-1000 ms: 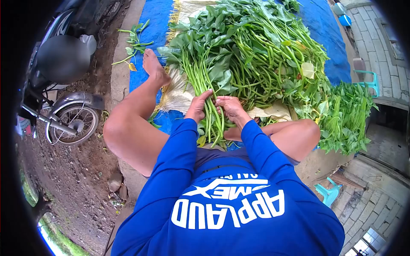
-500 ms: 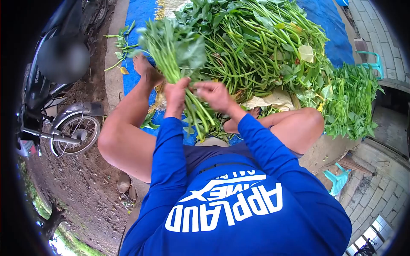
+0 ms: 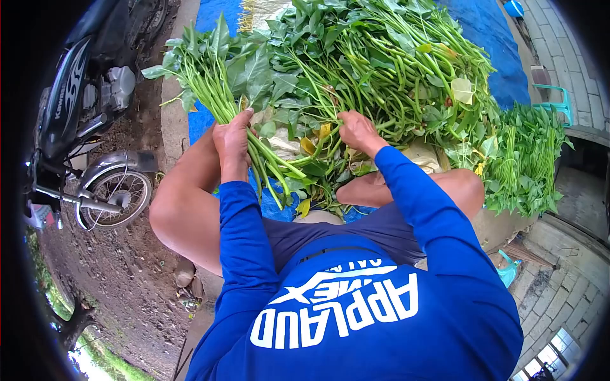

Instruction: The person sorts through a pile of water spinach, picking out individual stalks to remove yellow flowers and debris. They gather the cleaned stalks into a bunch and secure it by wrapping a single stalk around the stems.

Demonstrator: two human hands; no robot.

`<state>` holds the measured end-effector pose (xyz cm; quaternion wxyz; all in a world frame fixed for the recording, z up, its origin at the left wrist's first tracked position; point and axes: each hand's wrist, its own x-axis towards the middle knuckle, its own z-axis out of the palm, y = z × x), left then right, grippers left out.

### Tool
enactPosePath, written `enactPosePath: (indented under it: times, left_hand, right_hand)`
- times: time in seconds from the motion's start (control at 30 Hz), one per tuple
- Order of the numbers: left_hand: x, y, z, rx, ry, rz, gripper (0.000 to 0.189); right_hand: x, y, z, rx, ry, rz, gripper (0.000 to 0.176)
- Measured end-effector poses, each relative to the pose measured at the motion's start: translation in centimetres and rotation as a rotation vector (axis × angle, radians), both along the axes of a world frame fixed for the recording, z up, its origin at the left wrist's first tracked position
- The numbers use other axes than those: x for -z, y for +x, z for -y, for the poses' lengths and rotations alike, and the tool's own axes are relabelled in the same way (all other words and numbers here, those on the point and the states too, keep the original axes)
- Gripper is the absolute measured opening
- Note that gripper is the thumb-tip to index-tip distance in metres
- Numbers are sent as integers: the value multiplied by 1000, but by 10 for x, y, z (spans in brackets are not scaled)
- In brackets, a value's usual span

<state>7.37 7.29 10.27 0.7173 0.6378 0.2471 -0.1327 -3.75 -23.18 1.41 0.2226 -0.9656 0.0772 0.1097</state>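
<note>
My left hand (image 3: pixel 231 142) grips a bunch of leafy green stalks (image 3: pixel 210 76), held up and slanted toward the upper left, with its cut ends hanging near my knee. My right hand (image 3: pixel 356 130) reaches into the big heap of the same greens (image 3: pixel 381 63) in front of me and closes on a few stems there. I sit cross-legged in a blue long-sleeved shirt on a blue tarp (image 3: pixel 486 54).
A motorcycle (image 3: pixel 82 114) stands on the dirt at the left, close to the concrete edge. A smaller pile of greens (image 3: pixel 527 159) lies at the right. Teal plastic chairs (image 3: pixel 553 98) and paved ground lie beyond it.
My left hand lifted the bunch off the pile and swung it up and left. My right hand let go of that bunch and moved forward into the heap.
</note>
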Motion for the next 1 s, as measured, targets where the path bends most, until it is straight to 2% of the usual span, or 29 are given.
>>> enactPosePath:
  times: [0.1,0.13,0.17,0.23,0.43,0.6,0.7,0.83,0.87,1.0]
  left_hand:
    - [-4,0,2,-3,-6,-33,18]
    - [-4,0,2,-3,-4,-32,18]
    - [-4,-1,3,-2,-3,-29,19]
    - [-4,0,4,10,-6,-22,19]
    - [-8,-7,8,66,-42,-29,21]
    - [-9,-14,14,93,-48,-52,25]
    - [-12,-18,20,117,-66,-52,27]
    - [-9,-24,33,173,-13,-31,28]
    - [-11,-27,37,180,-41,-34,28]
    - [-15,-34,49,199,-144,-6,27]
  right_hand:
    - [-33,18,14,143,640,-319,46]
    - [-64,20,15,236,812,-397,51]
    - [-81,19,16,292,908,-352,55]
    - [-106,15,24,291,1016,-296,48]
    - [-157,1,38,710,1402,-119,21]
    - [-172,-30,48,860,1775,-118,25]
    - [-201,-47,35,806,1814,81,26]
    - [-222,-51,20,678,1678,299,20]
    - [-224,-50,18,616,1714,346,20]
    - [-237,-43,-6,500,1169,406,20]
